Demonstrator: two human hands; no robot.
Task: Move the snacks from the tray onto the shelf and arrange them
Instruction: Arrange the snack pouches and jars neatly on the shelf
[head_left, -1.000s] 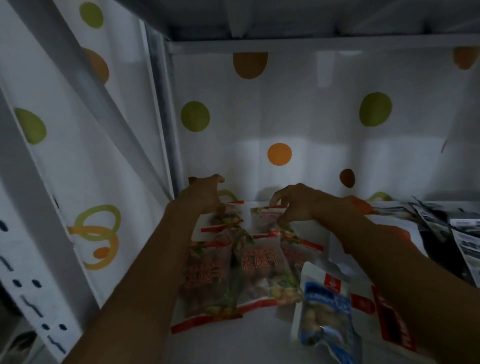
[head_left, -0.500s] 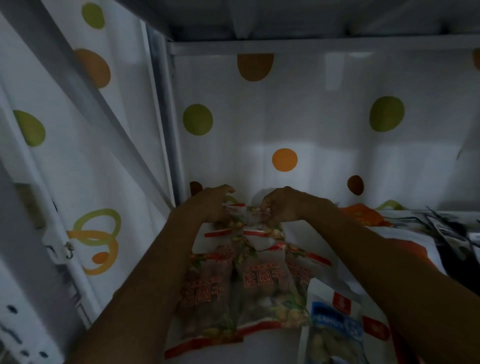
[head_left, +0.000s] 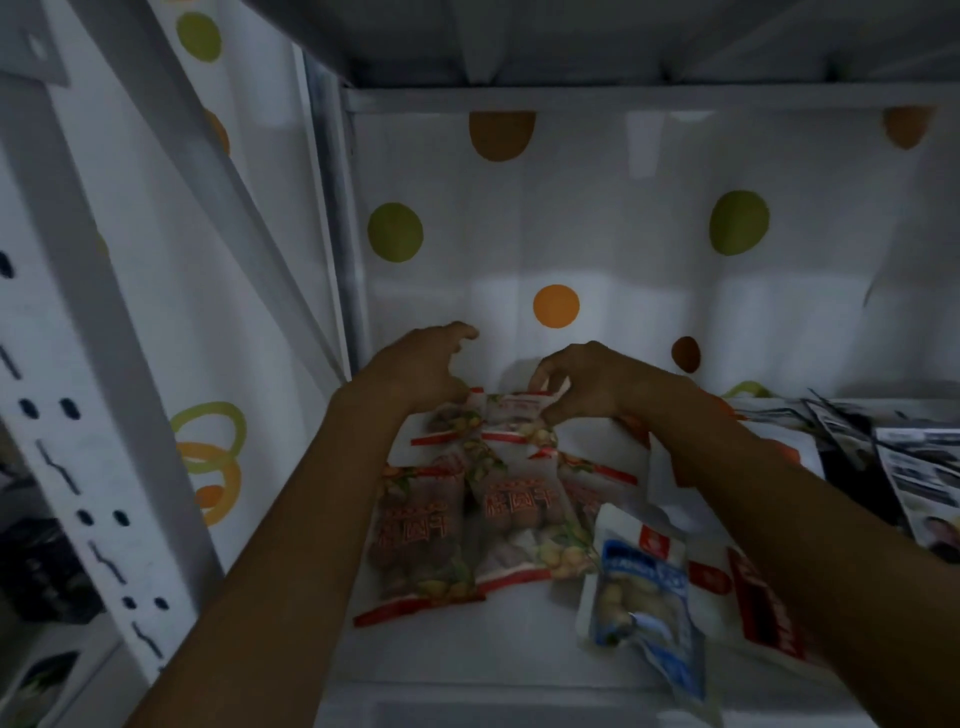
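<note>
Both hands are working at the back of the shelf (head_left: 457, 654) right now, close against the dotted sheet (head_left: 571, 234) lining it. The right hand (head_left: 592, 384) is pinching the red top seal of the rear packet (head_left: 511, 415), thumb and forefinger closing on that flat strip. The left hand (head_left: 415, 371) is sitting just beside it over the left rear packet (head_left: 444, 422), fingers curled downward. Whether they are gripping it or only touching it, I cannot tell.

In front of them the front packets (head_left: 415, 525) are lying flat, side by side, red trim facing outward. The blue packet (head_left: 644, 587) is resting to their right, overlapping a white-and-red pouch (head_left: 758, 597). The tray is not showing in this view.

These look like light, soft film bags with lumpy contents that will be shifting inside. The film is probably slick, so the sealed edge strip seems the best place to be taking hold. Squeezing the middle is likely crushing what is inside, and a one-corner grip may be letting the bag swing and slump out of line.
</note>
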